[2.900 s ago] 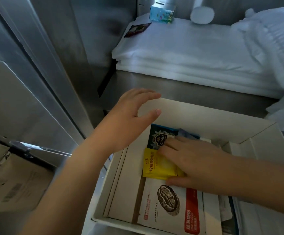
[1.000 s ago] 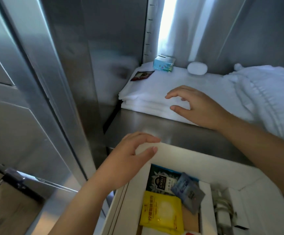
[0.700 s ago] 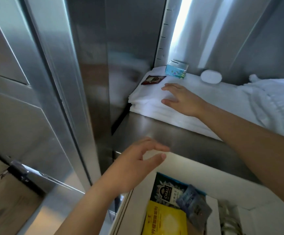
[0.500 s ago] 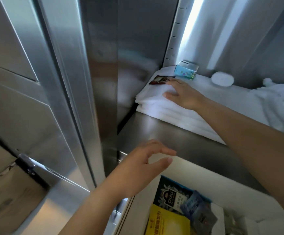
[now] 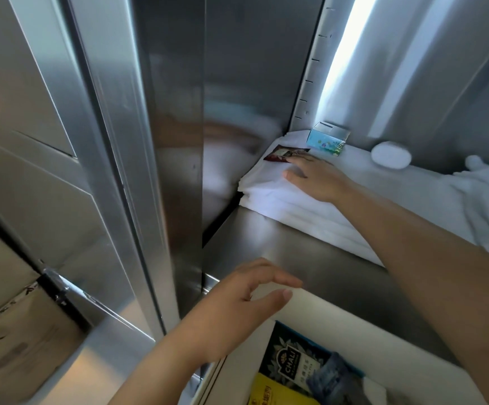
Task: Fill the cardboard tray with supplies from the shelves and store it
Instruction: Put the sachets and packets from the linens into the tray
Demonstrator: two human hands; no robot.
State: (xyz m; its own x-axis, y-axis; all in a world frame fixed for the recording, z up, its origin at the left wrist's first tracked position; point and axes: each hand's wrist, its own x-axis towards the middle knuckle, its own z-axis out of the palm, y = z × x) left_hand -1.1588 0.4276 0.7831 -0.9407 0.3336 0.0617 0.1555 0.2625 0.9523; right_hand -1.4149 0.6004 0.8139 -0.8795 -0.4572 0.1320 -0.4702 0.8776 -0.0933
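Note:
The white cardboard tray [image 5: 333,314] sits at the bottom right, holding a dark CHALI tea packet [image 5: 288,361], a yellow sachet [image 5: 275,394] and a blue sachet [image 5: 333,381]. My left hand [image 5: 237,311] grips the tray's far left corner, fingers curled over its rim. My right hand [image 5: 315,175] reaches across the steel shelf and lies flat on a stack of folded white towels [image 5: 269,197]. Its fingertips touch a dark red sachet [image 5: 282,153] lying on the towels. The fingers are spread and hold nothing.
A small light-blue box [image 5: 328,138] and a round white object [image 5: 390,154] lie further back on the towels. Crumpled white cloth [image 5: 482,200] lies at the right. The steel cabinet wall [image 5: 173,141] and door frame stand at the left, with a cardboard box [image 5: 18,346] below.
My right hand left the tray and reached up and left across the towels to the dark red sachet. My view tilted up. The left hand stayed on the tray's corner.

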